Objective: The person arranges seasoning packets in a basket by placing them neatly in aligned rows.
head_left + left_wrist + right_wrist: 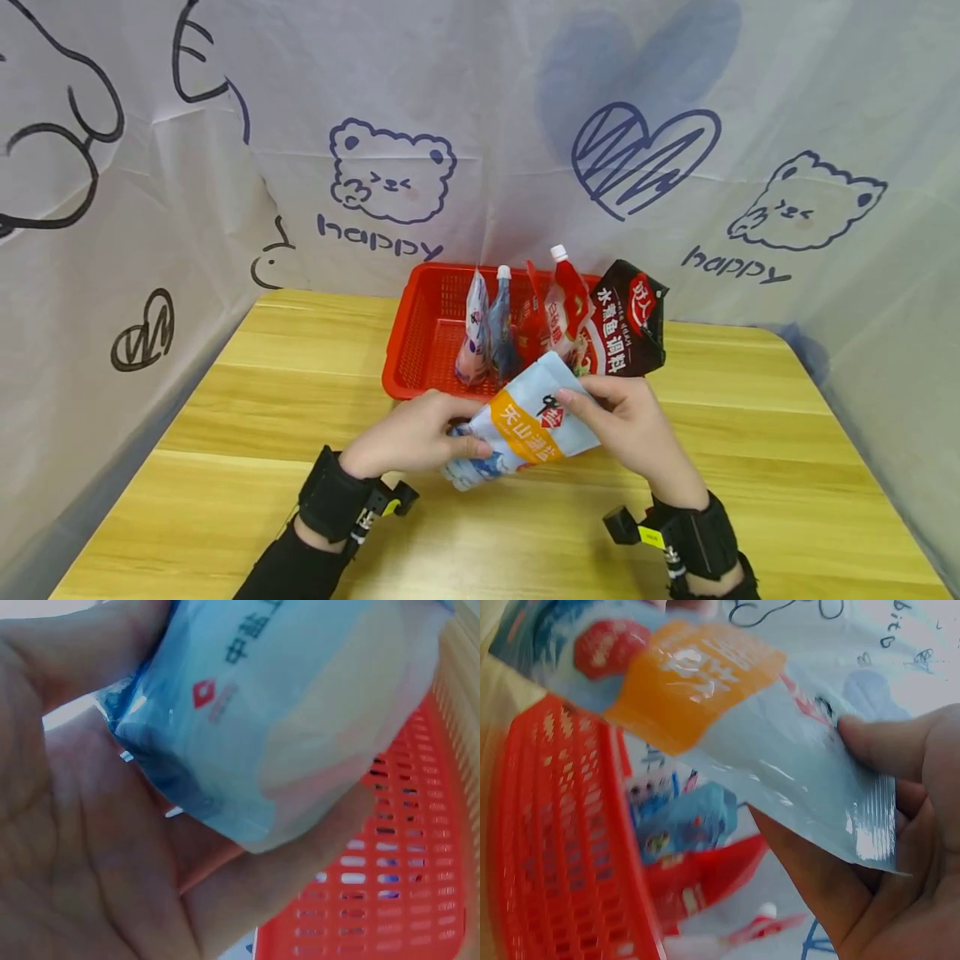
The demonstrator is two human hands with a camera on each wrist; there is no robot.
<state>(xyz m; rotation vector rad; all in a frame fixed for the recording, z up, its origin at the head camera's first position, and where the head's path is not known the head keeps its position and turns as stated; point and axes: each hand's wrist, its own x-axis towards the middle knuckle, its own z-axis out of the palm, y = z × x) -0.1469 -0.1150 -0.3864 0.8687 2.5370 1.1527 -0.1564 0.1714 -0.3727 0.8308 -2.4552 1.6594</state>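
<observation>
A light blue bag of salt (528, 421) with an orange band is held slantwise in front of the basket. My left hand (420, 433) grips its lower left end, thumb on the printed face. At the upper right end, my right hand (626, 421) pinches the bag near its crimped edge, which shows in the right wrist view. The left wrist view shows the bag's side (247, 712) between thumb and fingers. Just behind the bag stands a red plastic basket (420, 333), its near rim partly hidden by the hands and the bag.
Upright in the basket are a white and pink pouch (472, 333), a blue capped pouch (502, 329), a red and white capped pouch (564, 304) and a black seasoning packet (630, 321) leaning at the right. A wooden table (750, 467) lies beneath, with a drawn-on white cloth (510, 100) behind.
</observation>
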